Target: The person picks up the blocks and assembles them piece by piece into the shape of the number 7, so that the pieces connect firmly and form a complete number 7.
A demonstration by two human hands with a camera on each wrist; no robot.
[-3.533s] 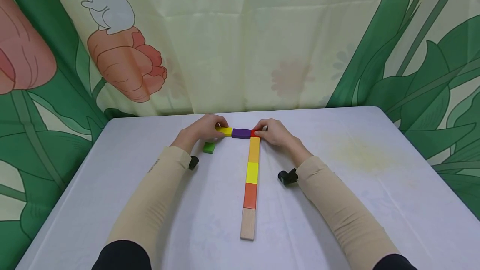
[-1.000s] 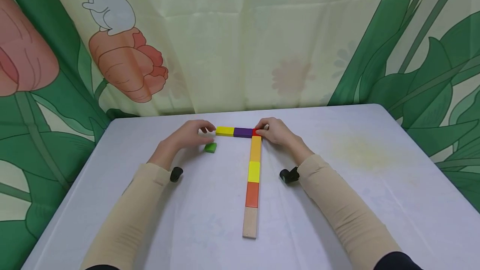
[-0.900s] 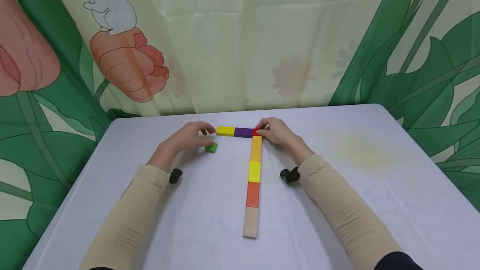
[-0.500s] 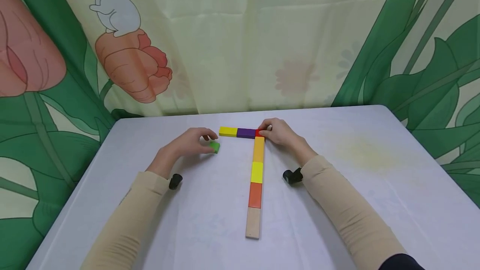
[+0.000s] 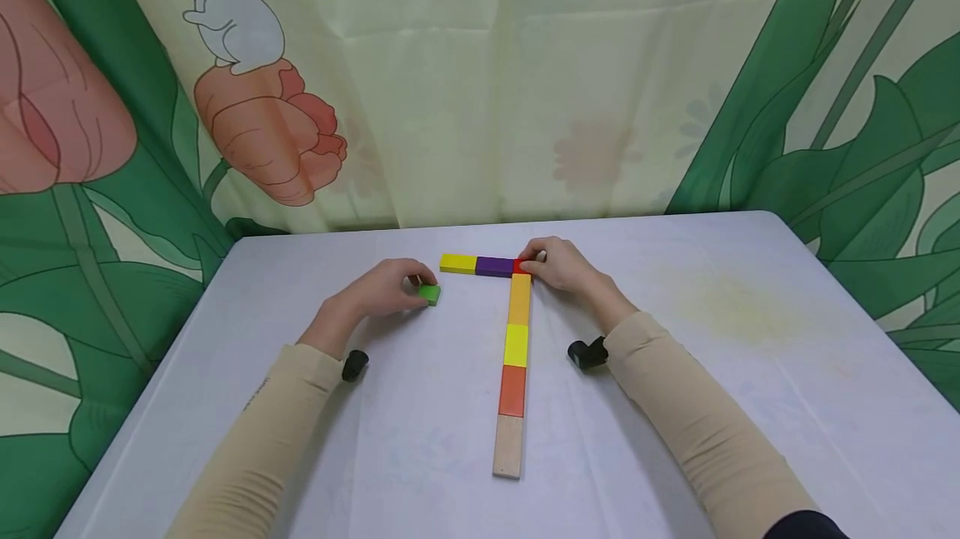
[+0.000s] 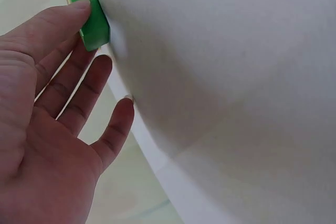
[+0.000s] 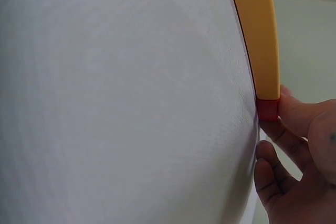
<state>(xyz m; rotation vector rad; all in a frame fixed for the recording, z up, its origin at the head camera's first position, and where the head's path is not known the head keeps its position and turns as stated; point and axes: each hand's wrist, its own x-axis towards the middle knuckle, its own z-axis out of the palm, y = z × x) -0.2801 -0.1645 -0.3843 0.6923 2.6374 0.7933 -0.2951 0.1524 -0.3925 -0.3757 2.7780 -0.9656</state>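
Observation:
My left hand (image 5: 386,287) pinches a green block (image 5: 430,295) between thumb and fingers, just in front of the row's left end. In the left wrist view the thumb lies on the green block (image 6: 92,19), and the other fingers are spread apart. My right hand (image 5: 562,264) pinches a small red block (image 5: 519,267) at the far corner of the layout. Left of it lie a purple block (image 5: 495,267) and a yellow block (image 5: 458,263), end to end. In the right wrist view the red block (image 7: 268,109) touches the orange-yellow block (image 7: 257,35).
From the corner a line of blocks runs toward me: orange-yellow (image 5: 520,299), bright yellow (image 5: 516,346), orange-red (image 5: 512,391) and plain wood (image 5: 507,447). A white cloth covers the table (image 5: 675,439). Behind its far edge hangs a printed curtain (image 5: 450,106).
My left hand has let go of the yellow block, drawn back toward me and taken hold of the green block. My right hand stays at the red block. The view has shifted slightly.

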